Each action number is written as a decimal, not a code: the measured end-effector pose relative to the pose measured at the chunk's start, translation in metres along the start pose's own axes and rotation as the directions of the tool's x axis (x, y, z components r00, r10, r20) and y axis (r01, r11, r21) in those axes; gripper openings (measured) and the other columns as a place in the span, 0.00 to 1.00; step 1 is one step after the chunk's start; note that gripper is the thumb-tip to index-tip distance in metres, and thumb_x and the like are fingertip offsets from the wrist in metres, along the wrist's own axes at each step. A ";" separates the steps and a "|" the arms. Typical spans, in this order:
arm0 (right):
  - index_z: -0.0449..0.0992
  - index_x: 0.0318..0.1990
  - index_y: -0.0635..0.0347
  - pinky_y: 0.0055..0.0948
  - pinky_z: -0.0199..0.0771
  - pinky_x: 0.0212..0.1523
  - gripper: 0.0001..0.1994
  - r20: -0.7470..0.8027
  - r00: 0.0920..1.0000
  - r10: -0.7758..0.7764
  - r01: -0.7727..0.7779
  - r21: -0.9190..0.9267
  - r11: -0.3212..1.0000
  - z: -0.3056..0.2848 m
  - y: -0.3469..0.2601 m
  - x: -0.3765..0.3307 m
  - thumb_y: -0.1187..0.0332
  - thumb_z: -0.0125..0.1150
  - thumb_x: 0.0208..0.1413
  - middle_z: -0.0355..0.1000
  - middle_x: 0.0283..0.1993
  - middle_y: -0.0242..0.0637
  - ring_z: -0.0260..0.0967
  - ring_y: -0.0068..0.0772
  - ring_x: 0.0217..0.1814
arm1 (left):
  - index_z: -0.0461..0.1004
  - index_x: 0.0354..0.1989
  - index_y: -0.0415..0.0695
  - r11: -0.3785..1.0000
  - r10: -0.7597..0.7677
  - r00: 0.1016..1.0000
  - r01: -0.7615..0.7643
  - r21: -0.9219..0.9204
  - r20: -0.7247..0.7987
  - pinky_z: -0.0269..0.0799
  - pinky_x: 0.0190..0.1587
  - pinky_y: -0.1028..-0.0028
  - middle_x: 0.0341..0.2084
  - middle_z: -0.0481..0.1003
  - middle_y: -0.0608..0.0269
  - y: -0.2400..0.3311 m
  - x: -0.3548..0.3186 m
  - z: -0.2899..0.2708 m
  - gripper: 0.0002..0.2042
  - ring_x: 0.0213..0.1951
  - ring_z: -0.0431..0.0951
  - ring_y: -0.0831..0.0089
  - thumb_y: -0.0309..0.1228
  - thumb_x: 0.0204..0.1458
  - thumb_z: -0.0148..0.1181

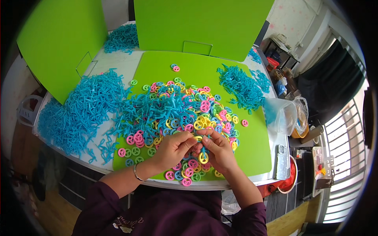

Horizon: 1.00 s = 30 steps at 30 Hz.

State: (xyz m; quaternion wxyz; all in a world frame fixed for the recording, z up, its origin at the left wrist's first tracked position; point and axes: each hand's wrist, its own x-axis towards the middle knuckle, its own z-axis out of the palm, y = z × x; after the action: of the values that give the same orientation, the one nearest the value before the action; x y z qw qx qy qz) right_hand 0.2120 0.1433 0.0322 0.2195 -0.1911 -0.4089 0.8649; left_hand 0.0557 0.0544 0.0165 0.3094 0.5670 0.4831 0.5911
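Observation:
My left hand (175,148) is closed in a pinch at the front of the pile, with a small yellow plastic wheel (198,138) at its fingertips. Close beside it, my right hand (219,152) pinches a small teal plastic piece that has another yellow wheel (203,158) at its lower end. The fingers cover much of the teal piece, and whether it joins both wheels I cannot tell. Around and beyond both hands lies a heap of pink, yellow, green and blue wheels (226,128). Loose teal plastic pieces (167,104) lie on top of it.
A green board (252,157) lies under the heap on a white table. More teal pieces form a large mound (84,112) at left and a smaller one (240,86) at right. Two green panels (204,25) stand behind. A phone (282,162) and plastic bag (280,116) are at the right edge.

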 end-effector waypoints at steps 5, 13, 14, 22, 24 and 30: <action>0.69 0.51 0.66 0.32 0.77 0.40 0.13 -0.077 0.972 -0.222 0.165 -0.452 0.877 0.003 -0.021 -0.022 0.74 0.55 0.59 0.74 0.35 0.41 0.75 0.33 0.39 | 0.75 0.38 0.40 0.987 0.043 0.990 -0.021 0.162 -0.132 0.60 0.22 0.82 0.22 0.73 0.70 0.010 0.008 -0.014 0.09 0.21 0.66 0.85 0.32 0.62 0.52; 0.78 0.44 0.60 0.28 0.75 0.37 0.14 0.114 0.945 0.305 0.053 -0.978 0.200 -0.027 -0.090 -0.153 0.67 0.67 0.51 0.78 0.37 0.40 0.77 0.33 0.39 | 0.78 0.31 0.43 0.794 0.094 0.979 0.035 0.608 -0.179 0.63 0.24 0.74 0.20 0.69 0.64 0.018 0.019 -0.059 0.06 0.20 0.67 0.73 0.29 0.46 0.66; 0.77 0.46 0.60 0.29 0.75 0.37 0.16 0.069 0.954 0.293 0.031 -0.991 0.132 -0.037 -0.083 -0.171 0.65 0.67 0.51 0.78 0.38 0.40 0.77 0.34 0.39 | 0.78 0.32 0.43 0.750 0.080 0.989 0.024 0.661 -0.127 0.65 0.27 0.72 0.21 0.69 0.63 0.020 0.018 -0.063 0.07 0.23 0.69 0.70 0.29 0.44 0.67; 0.76 0.49 0.60 0.32 0.75 0.41 0.20 0.162 0.973 0.163 0.146 -0.984 0.106 -0.025 -0.075 -0.158 0.62 0.68 0.50 0.77 0.40 0.41 0.76 0.39 0.40 | 0.77 0.36 0.45 0.541 0.053 0.996 -0.091 0.836 0.074 0.69 0.38 0.67 0.30 0.70 0.61 0.016 0.003 -0.071 0.13 0.33 0.73 0.62 0.30 0.39 0.69; 0.77 0.47 0.63 0.33 0.74 0.45 0.17 0.335 0.931 0.148 0.305 -0.933 0.189 -0.016 -0.078 -0.124 0.67 0.68 0.50 0.77 0.44 0.42 0.75 0.40 0.46 | 0.77 0.34 0.44 0.679 -0.125 0.991 0.043 0.733 0.057 0.70 0.39 0.67 0.30 0.70 0.61 0.018 0.008 -0.068 0.12 0.34 0.74 0.62 0.29 0.40 0.68; 0.80 0.38 0.63 0.29 0.74 0.33 0.08 0.235 0.947 -0.220 0.272 -0.950 0.155 0.026 -0.055 -0.015 0.71 0.66 0.50 0.77 0.35 0.37 0.76 0.34 0.32 | 0.74 0.32 0.41 0.784 -0.132 0.991 0.099 0.613 0.009 0.70 0.32 0.69 0.27 0.73 0.60 0.008 0.011 -0.070 0.09 0.29 0.76 0.65 0.26 0.42 0.67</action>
State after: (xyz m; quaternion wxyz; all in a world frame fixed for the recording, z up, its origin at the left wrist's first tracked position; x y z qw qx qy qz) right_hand 0.2238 0.1506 0.0933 0.1780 -0.1994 -0.8906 0.3679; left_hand -0.0122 0.0464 0.0359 0.1577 0.6206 0.6739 0.3686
